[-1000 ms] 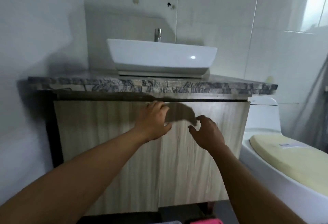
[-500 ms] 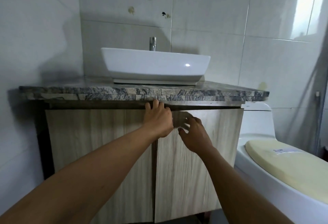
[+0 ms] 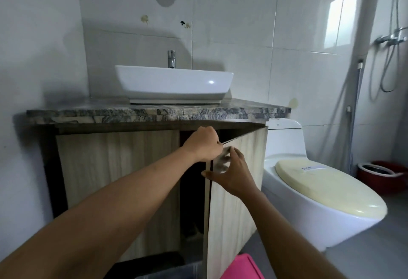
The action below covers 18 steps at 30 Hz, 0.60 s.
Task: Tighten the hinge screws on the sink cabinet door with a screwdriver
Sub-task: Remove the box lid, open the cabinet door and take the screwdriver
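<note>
I see my left hand (image 3: 204, 144) curled over the top corner of the pale wood-grain right cabinet door (image 3: 236, 190), fingers hooked around its free edge and gripping it just under the grey-veined stone countertop (image 3: 154, 113). My right hand (image 3: 231, 175) sits just below the left one on the same door edge, thumb on the inner side and fingers spread on the outer face; it pinches the edge loosely, though the fingertips are blurred and I cannot tell how firm that hold is. The door stands swung outward from the cabinet, hinged on its far side nearest the white toilet with a cream lid (image 3: 320, 190), and its free edge points toward me. The hinges themselves are hidden from my view. Between this door and the matching pale wood-grain left cabinet door (image 3: 117, 179), which lies flat and closed under the countertop, a dark gap (image 3: 192, 208) opens into the cabinet interior; I cannot make out what is inside. On the countertop rests a white rectangular vessel basin (image 3: 172, 84) with a chrome tap (image 3: 171, 59) behind it. Below the open door, at the bottom of the view, is a bright pink plastic object (image 3: 242, 267), cut off by the frame. Beyond the toilet, a red bucket (image 3: 382, 172) stands on the floor.
</note>
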Each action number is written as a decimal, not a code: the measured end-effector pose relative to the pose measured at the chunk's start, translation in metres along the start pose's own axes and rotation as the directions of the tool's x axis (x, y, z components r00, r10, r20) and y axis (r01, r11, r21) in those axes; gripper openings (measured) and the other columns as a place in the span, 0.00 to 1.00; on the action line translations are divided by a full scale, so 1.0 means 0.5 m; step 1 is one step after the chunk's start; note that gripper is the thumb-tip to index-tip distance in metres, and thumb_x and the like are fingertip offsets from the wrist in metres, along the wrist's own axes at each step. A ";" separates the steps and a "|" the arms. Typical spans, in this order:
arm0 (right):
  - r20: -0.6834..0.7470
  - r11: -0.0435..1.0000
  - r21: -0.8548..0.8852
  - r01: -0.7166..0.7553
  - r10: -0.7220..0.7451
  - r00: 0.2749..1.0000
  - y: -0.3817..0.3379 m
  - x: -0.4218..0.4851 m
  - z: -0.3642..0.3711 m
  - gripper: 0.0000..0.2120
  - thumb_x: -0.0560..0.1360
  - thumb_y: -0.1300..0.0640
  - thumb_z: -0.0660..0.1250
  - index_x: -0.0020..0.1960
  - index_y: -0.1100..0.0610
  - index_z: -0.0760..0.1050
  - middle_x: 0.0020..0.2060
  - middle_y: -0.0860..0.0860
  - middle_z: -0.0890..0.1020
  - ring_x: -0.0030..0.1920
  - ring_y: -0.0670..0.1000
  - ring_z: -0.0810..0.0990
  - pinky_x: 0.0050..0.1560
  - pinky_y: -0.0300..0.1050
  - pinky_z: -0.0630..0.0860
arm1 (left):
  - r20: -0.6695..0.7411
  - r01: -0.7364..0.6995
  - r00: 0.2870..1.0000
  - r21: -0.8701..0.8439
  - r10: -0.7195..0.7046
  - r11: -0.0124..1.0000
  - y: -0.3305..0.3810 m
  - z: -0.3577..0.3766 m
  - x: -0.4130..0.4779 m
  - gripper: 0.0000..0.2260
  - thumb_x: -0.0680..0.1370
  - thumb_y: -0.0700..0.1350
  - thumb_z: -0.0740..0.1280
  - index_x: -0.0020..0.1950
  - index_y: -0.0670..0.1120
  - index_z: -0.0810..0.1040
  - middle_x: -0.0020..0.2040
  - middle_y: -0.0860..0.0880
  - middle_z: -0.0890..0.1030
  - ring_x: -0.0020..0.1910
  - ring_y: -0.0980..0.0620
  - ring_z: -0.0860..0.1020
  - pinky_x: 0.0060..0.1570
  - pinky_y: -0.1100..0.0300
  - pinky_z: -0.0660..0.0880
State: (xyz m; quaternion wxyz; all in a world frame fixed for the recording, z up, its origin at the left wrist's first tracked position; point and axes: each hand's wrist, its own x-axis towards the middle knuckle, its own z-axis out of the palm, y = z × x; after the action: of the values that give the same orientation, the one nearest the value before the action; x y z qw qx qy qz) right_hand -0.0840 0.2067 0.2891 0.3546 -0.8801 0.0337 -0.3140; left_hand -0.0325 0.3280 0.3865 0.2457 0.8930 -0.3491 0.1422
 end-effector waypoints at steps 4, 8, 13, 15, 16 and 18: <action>-0.074 0.996 0.023 -0.082 0.083 0.994 0.000 -0.038 -0.043 0.47 0.62 0.35 0.75 0.72 0.55 0.63 0.69 0.50 0.68 0.61 0.48 0.73 0.55 0.40 0.73 | 0.120 -0.079 0.988 -0.118 0.093 0.990 0.068 -0.007 -0.023 0.10 0.75 0.38 0.65 0.41 0.35 0.85 0.39 0.43 0.86 0.36 0.43 0.82 0.40 0.51 0.80; -0.146 0.997 0.007 -0.077 0.077 0.986 0.013 -0.071 -0.077 0.31 0.69 0.45 0.69 0.69 0.52 0.66 0.62 0.50 0.74 0.55 0.48 0.74 0.51 0.43 0.73 | 0.119 -0.180 0.973 -0.151 0.198 0.972 0.133 0.006 -0.039 0.09 0.77 0.38 0.68 0.46 0.42 0.88 0.47 0.46 0.88 0.48 0.52 0.85 0.50 0.60 0.82; -0.220 0.996 -0.024 -0.083 0.076 0.973 0.034 -0.099 -0.125 0.29 0.65 0.46 0.57 0.65 0.54 0.70 0.49 0.45 0.77 0.47 0.48 0.77 0.42 0.39 0.72 | 0.095 -0.250 0.956 -0.223 0.276 0.942 0.185 0.037 -0.033 0.05 0.75 0.42 0.73 0.48 0.43 0.89 0.45 0.49 0.88 0.36 0.62 0.80 0.33 0.78 0.69; -0.213 0.993 -0.051 -0.108 0.094 0.973 0.053 -0.113 -0.154 0.22 0.67 0.50 0.57 0.59 0.54 0.71 0.42 0.42 0.76 0.42 0.46 0.76 0.36 0.35 0.69 | 0.077 -0.292 0.945 -0.234 0.317 0.927 0.212 0.060 -0.035 0.07 0.75 0.43 0.74 0.48 0.41 0.88 0.45 0.46 0.88 0.36 0.62 0.79 0.33 0.79 0.69; -0.202 0.989 -0.070 -0.132 0.116 0.973 0.064 -0.121 -0.169 0.16 0.69 0.53 0.58 0.55 0.54 0.72 0.40 0.42 0.75 0.40 0.46 0.76 0.34 0.34 0.68 | 0.067 -0.308 0.941 -0.240 0.332 0.921 0.226 0.072 -0.036 0.08 0.76 0.44 0.74 0.48 0.40 0.88 0.44 0.45 0.88 0.36 0.61 0.79 0.33 0.77 0.71; -0.201 0.978 -0.097 -0.183 0.161 0.966 0.080 -0.134 -0.200 0.04 0.72 0.58 0.59 0.47 0.53 0.70 0.36 0.45 0.76 0.36 0.48 0.76 0.31 0.38 0.67 | 0.070 -0.324 0.934 -0.246 0.350 0.914 0.253 0.091 -0.034 0.12 0.77 0.46 0.73 0.44 0.37 0.87 0.39 0.41 0.86 0.34 0.57 0.80 0.35 0.64 0.76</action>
State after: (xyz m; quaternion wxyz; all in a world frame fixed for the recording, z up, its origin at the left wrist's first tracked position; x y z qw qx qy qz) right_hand -0.1888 0.1355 0.2831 0.3244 -0.8582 0.1622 -0.3631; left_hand -0.1286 0.2328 0.3839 0.2992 0.7914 -0.5253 0.0905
